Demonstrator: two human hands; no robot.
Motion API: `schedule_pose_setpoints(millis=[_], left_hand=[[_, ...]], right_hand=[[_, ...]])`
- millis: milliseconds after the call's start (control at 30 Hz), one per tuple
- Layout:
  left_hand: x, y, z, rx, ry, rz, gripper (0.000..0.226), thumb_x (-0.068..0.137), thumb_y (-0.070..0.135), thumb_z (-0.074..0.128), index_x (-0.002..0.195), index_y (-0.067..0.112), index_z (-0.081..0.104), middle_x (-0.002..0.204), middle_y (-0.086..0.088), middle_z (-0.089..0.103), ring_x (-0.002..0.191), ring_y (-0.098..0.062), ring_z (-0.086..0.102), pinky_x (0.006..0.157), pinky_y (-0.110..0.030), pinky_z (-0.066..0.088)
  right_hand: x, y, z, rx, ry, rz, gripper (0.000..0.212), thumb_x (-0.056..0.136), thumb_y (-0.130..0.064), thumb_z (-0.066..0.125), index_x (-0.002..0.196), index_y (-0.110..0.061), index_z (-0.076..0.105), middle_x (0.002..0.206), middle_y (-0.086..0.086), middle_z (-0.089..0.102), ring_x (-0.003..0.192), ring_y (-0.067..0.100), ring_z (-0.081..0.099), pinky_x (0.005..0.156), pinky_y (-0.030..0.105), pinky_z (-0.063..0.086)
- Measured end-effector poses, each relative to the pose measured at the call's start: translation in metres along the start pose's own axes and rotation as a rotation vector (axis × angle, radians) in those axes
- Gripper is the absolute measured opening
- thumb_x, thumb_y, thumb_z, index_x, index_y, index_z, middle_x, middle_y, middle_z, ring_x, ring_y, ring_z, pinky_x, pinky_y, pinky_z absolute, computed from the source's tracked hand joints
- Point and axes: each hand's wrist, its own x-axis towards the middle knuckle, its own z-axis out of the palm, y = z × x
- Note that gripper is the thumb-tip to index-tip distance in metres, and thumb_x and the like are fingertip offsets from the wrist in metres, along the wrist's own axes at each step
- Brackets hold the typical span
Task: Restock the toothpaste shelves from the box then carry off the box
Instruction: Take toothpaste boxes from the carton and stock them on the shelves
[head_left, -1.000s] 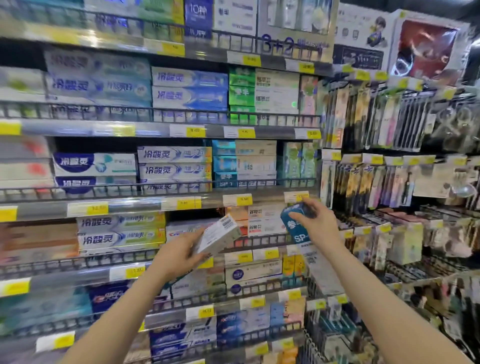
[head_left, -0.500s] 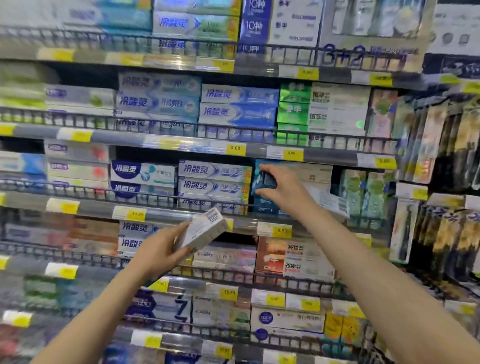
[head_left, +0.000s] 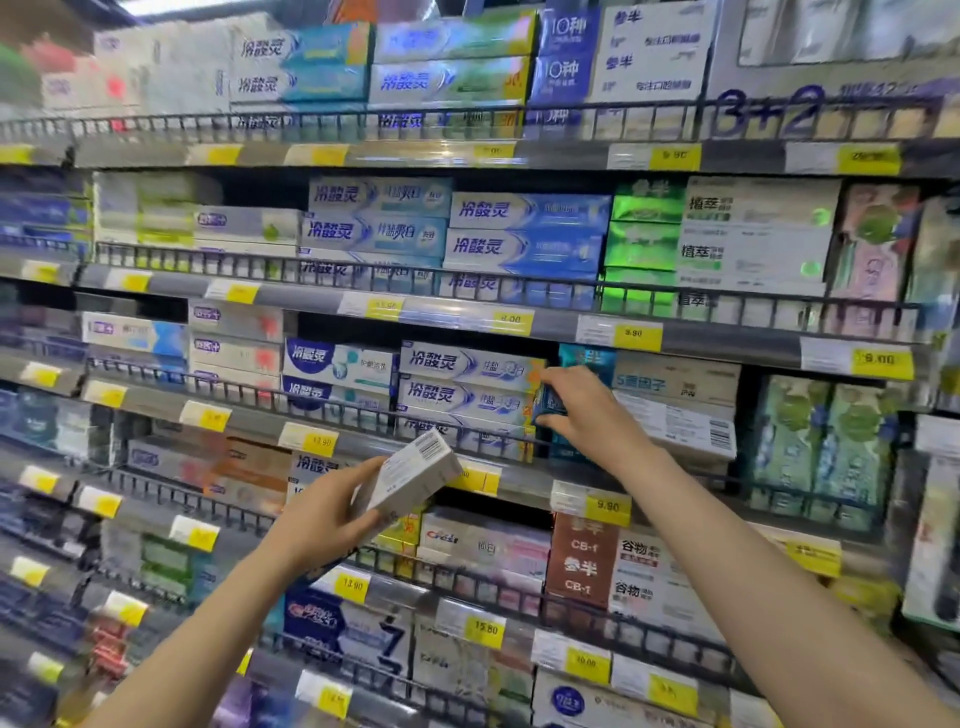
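My right hand (head_left: 587, 410) grips the end of a blue toothpaste carton (head_left: 551, 402) and holds it against the stack of teal-and-beige cartons (head_left: 675, 384) on the middle shelf, just right of the white-and-blue cartons (head_left: 467, 384). Lower down, my left hand (head_left: 322, 514) holds a white toothpaste carton (head_left: 415, 475) with a barcode on its end, tilted, in front of the shelf rail. The supply box is out of view.
Wire-fronted shelves (head_left: 467, 322) packed with toothpaste cartons fill the view, with yellow price tags (head_left: 636, 335) along each edge. Green packs (head_left: 826, 441) stand at the right of the middle shelf. Brown and white cartons (head_left: 584, 561) sit on the shelf below.
My right hand lifted the blue carton from the lower shelf level up to the middle shelf and now pushes it in at the stack. My left hand keeps the white carton; the view has shifted left and upward.
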Motion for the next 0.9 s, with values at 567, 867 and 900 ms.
schedule_pose_setpoints(millis=[567,867,900], left_hand=[[0.016,-0.023,0.010,0.064,-0.044,-0.032,0.065,0.085,0.030,0.064,0.142,0.032,0.034,0.124,0.014,0.056,0.094,-0.005,0.054,0.066,-0.021,0.047],[0.019,-0.033,0.016,0.004,-0.087,-0.015,0.072,0.071,0.056,0.046,0.140,0.040,0.030,0.120,0.023,0.052,0.103,-0.004,0.056,0.077,-0.030,0.054],[0.020,-0.034,0.016,0.000,-0.083,-0.003,0.072,0.070,0.057,0.044,0.139,0.040,0.030,0.119,0.026,0.050,0.103,-0.004,0.056,0.078,-0.030,0.054]], right_hand=[[0.012,0.027,-0.006,0.134,0.004,0.198,0.047,0.078,-0.025,0.074,0.120,-0.011,0.057,0.122,0.005,0.058,0.111,0.019,0.053,0.091,0.026,0.040],[0.010,0.036,0.016,0.116,-0.097,0.288,0.039,0.077,-0.029,0.076,0.108,-0.015,0.058,0.118,0.005,0.059,0.110,0.021,0.054,0.088,0.033,0.046],[0.009,0.036,0.019,0.099,-0.125,0.274,0.035,0.078,-0.030,0.074,0.106,-0.014,0.061,0.113,0.003,0.062,0.106,0.020,0.055,0.086,0.033,0.047]])
